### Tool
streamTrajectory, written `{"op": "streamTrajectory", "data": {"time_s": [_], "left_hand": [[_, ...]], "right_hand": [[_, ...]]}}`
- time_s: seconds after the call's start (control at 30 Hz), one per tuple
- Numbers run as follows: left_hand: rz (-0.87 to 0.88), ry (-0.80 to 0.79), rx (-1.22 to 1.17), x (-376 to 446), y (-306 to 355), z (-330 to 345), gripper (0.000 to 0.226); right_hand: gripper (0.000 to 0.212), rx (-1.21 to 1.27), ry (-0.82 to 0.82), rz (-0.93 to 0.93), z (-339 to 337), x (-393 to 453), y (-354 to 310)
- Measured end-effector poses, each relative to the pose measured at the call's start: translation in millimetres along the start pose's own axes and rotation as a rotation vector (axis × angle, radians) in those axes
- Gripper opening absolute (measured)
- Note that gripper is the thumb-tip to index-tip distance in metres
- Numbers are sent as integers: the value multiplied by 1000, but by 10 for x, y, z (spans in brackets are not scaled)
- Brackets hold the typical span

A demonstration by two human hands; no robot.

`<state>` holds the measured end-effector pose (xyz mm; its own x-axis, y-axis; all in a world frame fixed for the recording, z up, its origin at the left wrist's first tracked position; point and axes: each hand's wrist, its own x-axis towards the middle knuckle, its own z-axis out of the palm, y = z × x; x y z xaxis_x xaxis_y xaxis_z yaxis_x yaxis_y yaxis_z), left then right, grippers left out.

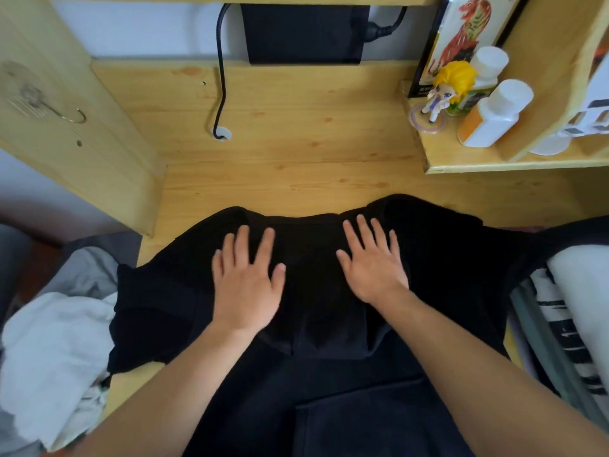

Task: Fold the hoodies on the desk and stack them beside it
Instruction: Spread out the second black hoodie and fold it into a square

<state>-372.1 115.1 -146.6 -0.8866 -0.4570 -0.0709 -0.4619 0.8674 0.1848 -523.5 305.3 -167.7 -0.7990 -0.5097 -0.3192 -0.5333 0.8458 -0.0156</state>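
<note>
Hoodie (329, 324) lies on wooden desk (296, 153) under flat hands (311, 275).

Left hand (246, 285) and right hand (374, 262) flat on black hoodie (316, 291), wooden desk (290, 143)

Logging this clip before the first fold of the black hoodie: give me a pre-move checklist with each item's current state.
1. Black hoodie lies on the desk: ok.
2. Left hand flat on the fabric, fingers straight: ok.
3. Right hand flat on the fabric, fingers spread: ok.
4. Bare desk beyond the hoodie for folding: ok; the figurine and bottles stand on a side shelf.
5. Sleeves laid out flat: cannot tell; the edges bunch and drape off both sides.
6. Stacking spot beside the desk: cannot tell; a white garment lies in a heap at left.
</note>
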Motion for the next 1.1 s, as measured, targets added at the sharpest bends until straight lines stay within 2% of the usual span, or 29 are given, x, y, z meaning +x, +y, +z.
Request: {"op": "streamTrajectory", "data": {"time_s": [0.1, 0.17, 0.23, 0.33, 0.43, 0.5, 0.57, 0.63, 0.67, 0.73, 0.8, 0.83, 0.9, 0.93, 1.0, 1.07, 1.1], "left_hand": [[230, -92, 101, -374, 61, 179, 64], [218, -149, 114, -518, 84, 341, 66], [161, -174, 129, -556, 103, 441, 69], [152, -190, 108, -520, 129, 422, 71], [263, -270, 5, -466, -21, 305, 66], [246, -247, -115, -550, -233, 152, 58], [60, -61, -264, -789, -491, -25, 49], [-286, 125, -368, -1109, -819, -193, 38], [-499, 164, -431, -1258, -1031, -236, 32], [-930, 136, -594, -1439, -1475, -250, 26], [-1254, -5, -894, -1485, -1831, -223, 37], [-1336, -66, -1093, -1463, -1962, -181, 44], [-1364, -183, -1399, -1367, -2127, -144, 43], [-1343, -248, -1467, -1305, -2173, -147, 40], [-1321, -368, -1546, -1215, -2230, -134, 39], [-1340, -367, -1613, -1176, -2305, -138, 37], [-1345, -291, -1695, -1167, -2352, -104, 36]], "right_hand": [[64, -26, 44, 17, -13, 6, 10], [62, 25, 153, 38, -106, -161, -167], [62, 112, 220, -36, -143, -460, -411], [63, 60, 89, -128, 135, -842, -542], [67, -7, 26, -51, 352, -815, -413], [67, -25, 1, -56, 329, -771, -416], [66, -39, -1, -59, 280, -756, -460], [64, -20, -46, -15, 198, -776, -536], [66, 3, -45, 17, 149, -818, -620], [67, 69, 39, 11, 23, -959, -878], [66, 123, 60, -110, -3, -1125, -1194], [66, 148, 16, -141, 15, -1188, -1320], [67, 204, -143, -59, 72, -1273, -1470], [69, 183, -204, -19, 121, -1302, -1481], [74, 69, -221, -20, 218, -1346, -1438], [76, 12, -215, -36, 234, -1362, -1408], [76, -2, -199, -24, 223, -1371, -1411]]}}
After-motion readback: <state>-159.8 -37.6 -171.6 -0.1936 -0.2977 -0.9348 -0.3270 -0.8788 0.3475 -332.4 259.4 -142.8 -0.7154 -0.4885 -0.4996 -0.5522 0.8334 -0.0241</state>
